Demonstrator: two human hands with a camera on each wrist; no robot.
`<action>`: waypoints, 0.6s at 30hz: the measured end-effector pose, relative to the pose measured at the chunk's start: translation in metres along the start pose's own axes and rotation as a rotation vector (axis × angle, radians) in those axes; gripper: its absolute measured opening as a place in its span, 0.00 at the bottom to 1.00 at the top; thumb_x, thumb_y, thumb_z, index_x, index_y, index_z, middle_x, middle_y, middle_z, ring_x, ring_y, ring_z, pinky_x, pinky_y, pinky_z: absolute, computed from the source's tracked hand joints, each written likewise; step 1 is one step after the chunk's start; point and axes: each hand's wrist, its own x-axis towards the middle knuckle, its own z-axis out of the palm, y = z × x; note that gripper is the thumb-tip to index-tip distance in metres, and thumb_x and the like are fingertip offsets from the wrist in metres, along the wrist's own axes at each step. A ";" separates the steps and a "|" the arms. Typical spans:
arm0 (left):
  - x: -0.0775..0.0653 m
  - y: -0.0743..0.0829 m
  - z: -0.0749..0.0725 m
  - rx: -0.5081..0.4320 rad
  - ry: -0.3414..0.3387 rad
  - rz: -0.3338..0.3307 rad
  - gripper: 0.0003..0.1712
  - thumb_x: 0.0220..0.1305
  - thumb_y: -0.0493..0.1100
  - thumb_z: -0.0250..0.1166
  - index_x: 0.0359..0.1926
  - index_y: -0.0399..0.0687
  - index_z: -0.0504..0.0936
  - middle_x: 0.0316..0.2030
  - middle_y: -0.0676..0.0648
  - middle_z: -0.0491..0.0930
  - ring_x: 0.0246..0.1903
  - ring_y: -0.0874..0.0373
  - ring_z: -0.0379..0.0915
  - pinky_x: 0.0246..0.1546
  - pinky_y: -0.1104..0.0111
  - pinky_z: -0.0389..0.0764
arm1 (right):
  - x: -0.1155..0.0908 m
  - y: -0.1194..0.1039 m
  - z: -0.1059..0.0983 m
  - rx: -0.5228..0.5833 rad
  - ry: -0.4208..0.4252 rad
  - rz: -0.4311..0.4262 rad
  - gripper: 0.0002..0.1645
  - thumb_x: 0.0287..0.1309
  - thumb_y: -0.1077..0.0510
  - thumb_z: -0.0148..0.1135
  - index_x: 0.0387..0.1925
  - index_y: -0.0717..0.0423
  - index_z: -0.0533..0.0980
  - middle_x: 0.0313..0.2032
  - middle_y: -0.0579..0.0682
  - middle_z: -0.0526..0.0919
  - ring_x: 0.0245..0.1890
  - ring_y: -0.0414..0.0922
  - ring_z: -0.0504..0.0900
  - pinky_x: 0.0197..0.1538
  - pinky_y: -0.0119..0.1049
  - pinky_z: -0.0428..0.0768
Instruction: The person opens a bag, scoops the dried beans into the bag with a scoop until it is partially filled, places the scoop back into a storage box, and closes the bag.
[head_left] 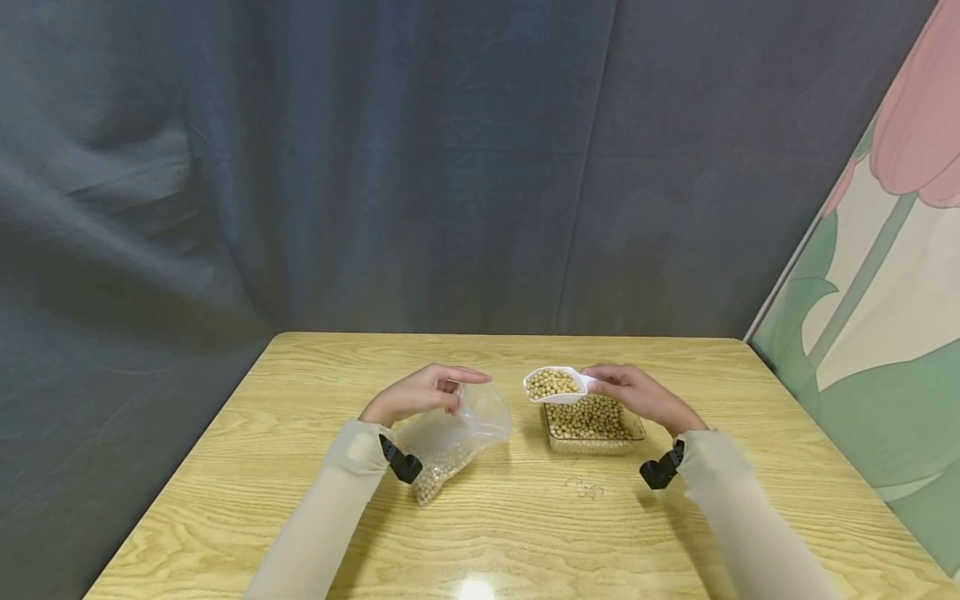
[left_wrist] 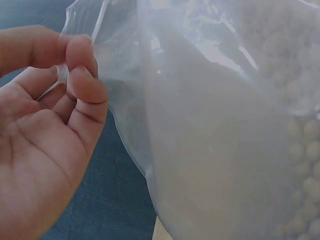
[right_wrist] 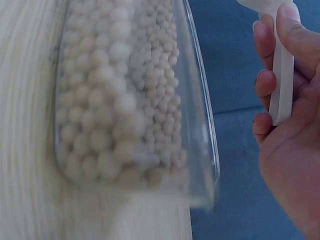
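Note:
My left hand (head_left: 423,392) pinches the rim of a clear plastic bag (head_left: 480,421), its mouth facing right. Soybeans (head_left: 438,471) fill the bag's lower end, which rests on the table. In the left wrist view, thumb and fingers of the left hand (left_wrist: 50,115) grip the thin film of the bag (left_wrist: 200,150). My right hand (head_left: 637,392) holds a white scoop (head_left: 570,397) heaped with soybeans, level above the left rear of a clear box (head_left: 592,448). The right wrist view shows the fingers of the right hand (right_wrist: 295,110) wrapped round the scoop's handle (right_wrist: 283,85).
The clear box holds many more soybeans (head_left: 588,417) and stands on the wooden table (head_left: 525,533). Faint marks (head_left: 585,487) show on the tabletop before it. A dark curtain (head_left: 450,167) hangs behind the table, and a flower-patterned panel (head_left: 862,292) stands at the right.

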 end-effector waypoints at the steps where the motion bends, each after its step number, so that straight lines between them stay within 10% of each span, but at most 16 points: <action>1: 0.000 0.000 0.000 0.000 -0.001 0.002 0.32 0.58 0.27 0.53 0.66 0.40 0.69 0.64 0.37 0.68 0.23 0.53 0.65 0.32 0.63 0.73 | 0.002 -0.001 0.001 0.002 -0.003 0.001 0.33 0.69 0.45 0.49 0.67 0.61 0.65 0.67 0.66 0.64 0.66 0.64 0.64 0.64 0.60 0.65; 18: 0.001 -0.001 0.000 -0.001 0.004 0.006 0.32 0.58 0.26 0.53 0.66 0.40 0.70 0.64 0.37 0.69 0.22 0.57 0.65 0.31 0.65 0.73 | 0.025 -0.019 0.018 0.040 -0.043 -0.095 0.22 0.68 0.50 0.53 0.57 0.56 0.76 0.53 0.56 0.81 0.54 0.49 0.77 0.59 0.53 0.72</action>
